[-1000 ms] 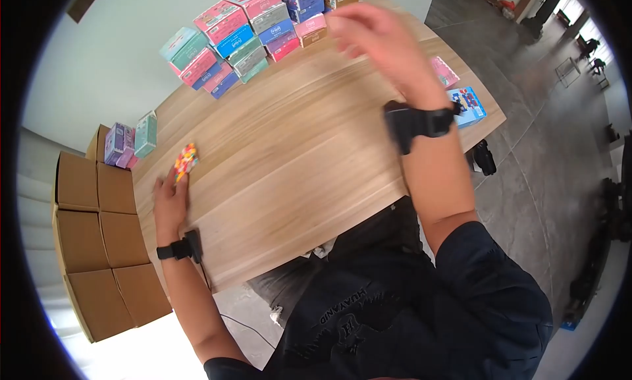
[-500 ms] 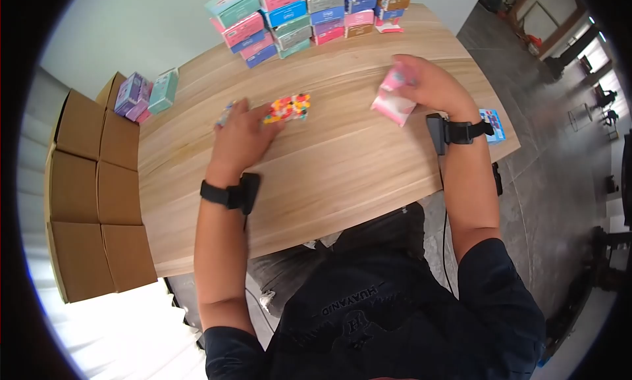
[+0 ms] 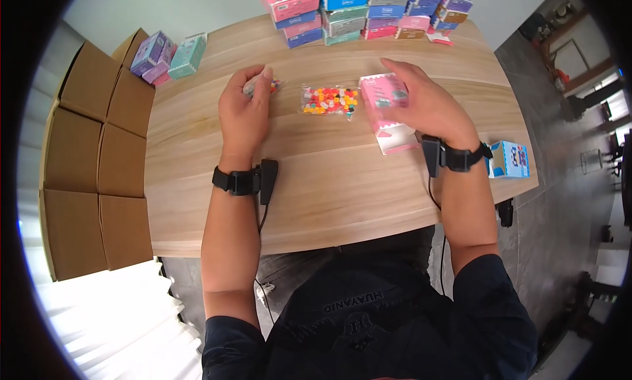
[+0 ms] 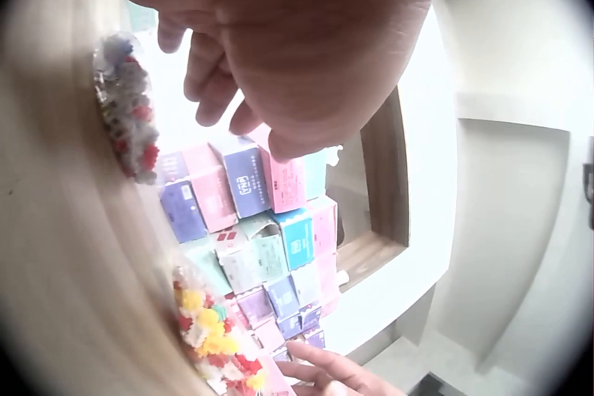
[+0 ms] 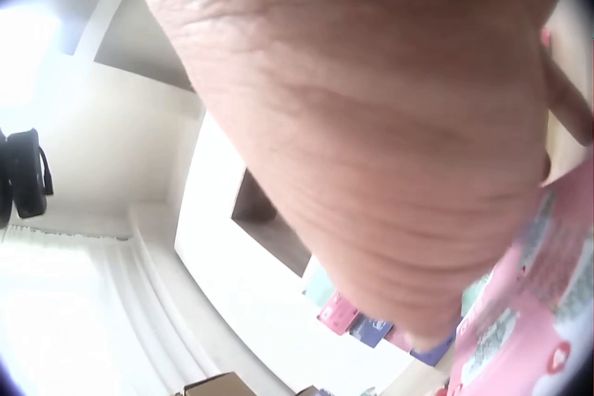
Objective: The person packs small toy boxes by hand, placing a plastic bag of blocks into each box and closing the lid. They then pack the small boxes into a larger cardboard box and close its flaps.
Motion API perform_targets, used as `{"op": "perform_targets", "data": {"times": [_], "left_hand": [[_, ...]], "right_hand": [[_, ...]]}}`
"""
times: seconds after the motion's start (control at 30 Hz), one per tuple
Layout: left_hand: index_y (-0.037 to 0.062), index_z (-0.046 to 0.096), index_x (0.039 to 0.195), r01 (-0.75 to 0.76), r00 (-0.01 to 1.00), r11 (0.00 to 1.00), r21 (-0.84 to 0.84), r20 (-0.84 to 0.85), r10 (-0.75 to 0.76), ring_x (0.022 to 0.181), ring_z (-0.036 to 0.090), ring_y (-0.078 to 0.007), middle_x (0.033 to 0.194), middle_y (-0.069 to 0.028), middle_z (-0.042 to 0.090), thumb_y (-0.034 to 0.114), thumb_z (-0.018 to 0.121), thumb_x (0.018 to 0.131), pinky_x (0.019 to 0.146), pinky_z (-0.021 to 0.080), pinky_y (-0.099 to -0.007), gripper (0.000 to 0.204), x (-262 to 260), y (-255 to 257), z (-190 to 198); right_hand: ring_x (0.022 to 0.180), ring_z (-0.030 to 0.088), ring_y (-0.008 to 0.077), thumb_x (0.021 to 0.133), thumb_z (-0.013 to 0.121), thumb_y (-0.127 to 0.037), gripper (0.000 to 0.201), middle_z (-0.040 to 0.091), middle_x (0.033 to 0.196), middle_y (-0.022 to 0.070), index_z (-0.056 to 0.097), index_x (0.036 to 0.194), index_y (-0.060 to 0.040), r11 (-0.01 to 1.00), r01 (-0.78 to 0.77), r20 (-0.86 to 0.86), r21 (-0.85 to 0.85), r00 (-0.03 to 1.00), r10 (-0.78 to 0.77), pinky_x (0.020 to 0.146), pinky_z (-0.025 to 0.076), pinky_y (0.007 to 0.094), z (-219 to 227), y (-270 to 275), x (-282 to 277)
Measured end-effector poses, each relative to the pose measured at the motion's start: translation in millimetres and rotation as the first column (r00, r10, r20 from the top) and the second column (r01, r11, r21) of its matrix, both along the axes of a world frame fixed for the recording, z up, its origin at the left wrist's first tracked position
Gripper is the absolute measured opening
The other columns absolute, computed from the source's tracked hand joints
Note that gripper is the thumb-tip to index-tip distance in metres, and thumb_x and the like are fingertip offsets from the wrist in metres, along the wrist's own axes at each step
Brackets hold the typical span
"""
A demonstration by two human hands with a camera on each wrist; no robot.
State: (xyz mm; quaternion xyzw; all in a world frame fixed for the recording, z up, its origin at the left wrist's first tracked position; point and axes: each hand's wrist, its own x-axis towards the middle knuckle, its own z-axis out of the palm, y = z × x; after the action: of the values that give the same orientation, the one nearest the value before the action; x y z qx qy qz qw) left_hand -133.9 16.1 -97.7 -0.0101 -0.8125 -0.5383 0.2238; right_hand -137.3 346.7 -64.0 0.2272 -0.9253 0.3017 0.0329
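My right hand (image 3: 434, 110) grips a pink box (image 3: 378, 93) along its right side. Pale pictures cover the box, and a white flap hangs open at its near end. Just left of the box lies a clear bag of small red, yellow and white pieces (image 3: 329, 101). Over to the left, my left hand (image 3: 243, 113) hovers with loosely bent fingers beside a second clear bag (image 4: 128, 108) of whitish and red pieces. That bag is partly hidden behind the hand in the head view; the left wrist view shows it on the table, apart from the fingers.
Stacks of coloured boxes (image 3: 345, 21) line the table's back edge. Purple and mint boxes (image 3: 188, 55) stand at the back left, beside brown cartons (image 3: 72, 149) along the left edge. A blue box (image 3: 510, 159) sits near the right edge, by my right forearm.
My right hand has brought the pink box from the right toward the middle. My left hand has slid the colourful bag rightward, let go of it and drawn back to the other bag.
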Motion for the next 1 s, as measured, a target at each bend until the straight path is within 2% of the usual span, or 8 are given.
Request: {"op": "perform_targets", "data": {"times": [0.13,0.33,0.43,0.57,0.67,0.77,0.83,1.0], "left_hand": [[0.0003,0.07,0.119,0.142,0.99,0.923,0.357,-0.063,-0.128,0.096,0.069,-0.0129,0.109,-0.0087,0.076,0.027,0.067,0.105,0.077,0.056,-0.0279,0.03,5,11,0],[0.0027,0.065,0.128,0.195,0.926,0.783,0.591,0.153,-0.346,0.105,0.071,-0.0174,0.114,-0.0104,0.075,0.03,0.06,0.108,0.074,0.058,-0.0291,0.034,12,17,7],[0.0023,0.058,0.138,0.278,0.847,0.668,0.691,0.152,-0.51,0.103,0.071,-0.0175,0.118,-0.0122,0.074,0.033,0.065,0.105,0.068,0.058,-0.0282,0.046,13,11,12],[0.0012,0.047,0.151,0.371,0.708,0.48,0.795,0.092,-0.7,0.104,0.071,-0.0175,0.122,-0.0132,0.071,0.036,0.068,0.103,0.06,0.058,-0.0267,0.063,19,15,16],[0.0017,0.043,0.154,0.412,0.719,0.669,0.619,0.23,-0.656,0.1,0.072,-0.0171,0.12,-0.0122,0.071,0.036,0.065,0.103,0.056,0.057,-0.0258,0.065,28,26,18],[0.0034,0.047,0.151,0.398,0.742,0.641,0.657,0.179,-0.646,0.093,0.072,-0.0156,0.119,-0.0097,0.071,0.032,0.064,0.103,0.055,0.057,-0.0249,0.058,18,18,7],[0.0034,0.05,0.145,0.353,0.763,0.497,0.793,0.064,-0.644,0.089,0.072,-0.0152,0.117,-0.0079,0.072,0.028,0.064,0.102,0.055,0.056,-0.0252,0.051,10,7,2],[0.0069,0.059,0.13,0.163,0.878,0.311,0.936,0.006,-0.478,0.089,0.071,-0.0151,0.112,-0.0044,0.074,0.027,0.065,0.103,0.062,0.054,-0.0275,0.034,1,-6,2]], "right_hand": [[0.145,0.046,0.0412,0.078,0.084,-0.029,0.093,0.042,0.16,0.0248,0.042,0.16,-0.0103,0.987,0.03,0.004,0.156,1.0,-0.031,0.114,0.045,0.0418,7,-16,17],[0.149,0.041,0.0417,0.08,0.077,-0.013,0.088,0.041,0.161,0.0236,0.042,0.16,-0.0117,0.995,0.098,-0.234,-0.01,0.967,-0.098,0.118,0.041,0.043,3,-16,7],[0.148,0.043,0.0401,0.08,0.074,-0.006,0.082,0.045,0.159,0.0206,0.046,0.157,-0.0107,0.982,-0.14,-0.408,-0.128,0.91,0.076,0.119,0.04,0.0446,13,-23,6],[0.142,0.049,0.0374,0.078,0.075,-0.003,0.071,0.053,0.153,0.018,0.059,0.146,-0.0084,0.884,-0.439,-0.3,-0.16,0.875,0.38,0.119,0.04,0.0444,14,-50,21],[0.143,0.049,0.0329,0.083,0.076,-0.008,0.061,0.055,0.151,0.0167,0.061,0.142,-0.0064,0.849,-0.492,-0.223,-0.193,0.864,0.451,0.117,0.042,0.0418,8,-60,24],[0.136,0.055,0.0251,0.094,0.073,-0.017,0.048,0.057,0.149,0.0142,0.063,0.139,-0.004,0.738,-0.39,-0.193,-0.551,0.92,0.342,0.112,0.045,0.0383,-14,-55,10],[0.13,0.058,0.0203,0.1,0.07,-0.023,0.046,0.056,0.149,0.0127,0.062,0.14,-0.0033,0.711,-0.095,0.085,-0.697,0.973,0.213,0.109,0.046,0.0361,-18,-52,2],[0.118,0.066,0.0226,0.098,0.074,-0.029,0.05,0.066,0.135,0.0172,0.062,0.138,-0.0011,0.735,0.156,0.265,-0.659,0.964,0.033,0.099,0.053,0.0347,-44,-53,-15]]}}
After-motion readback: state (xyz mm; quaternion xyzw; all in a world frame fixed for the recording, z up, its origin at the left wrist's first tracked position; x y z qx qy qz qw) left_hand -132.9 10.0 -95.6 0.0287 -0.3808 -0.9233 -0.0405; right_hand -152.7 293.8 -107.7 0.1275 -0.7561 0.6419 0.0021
